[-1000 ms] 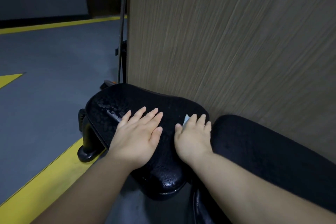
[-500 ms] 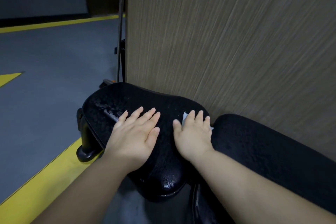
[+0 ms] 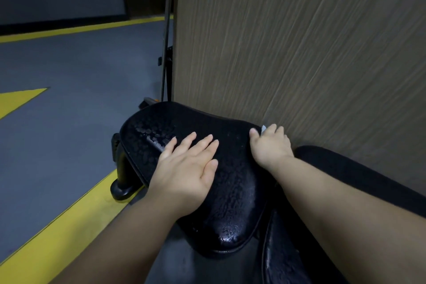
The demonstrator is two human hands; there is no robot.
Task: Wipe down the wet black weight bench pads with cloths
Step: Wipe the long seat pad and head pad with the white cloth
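The wet black seat pad lies below me, beaded with water drops at its far left and near end. My left hand rests flat on its middle with fingers straight and holds nothing. My right hand presses a pale cloth onto the pad's far right corner, close to the wall. Only a small tip of the cloth shows past my fingers. A second black pad runs off to the right under my right forearm.
A wood-grain wall panel rises directly behind both pads. The bench's black frame foot stands on a yellow floor stripe at the left. A thin black pole stands by the panel's edge. Grey floor stretches to the left.
My right hand has slid the cloth to the right and farther back, to the pad's corner by the wall. My left hand has stayed in place.
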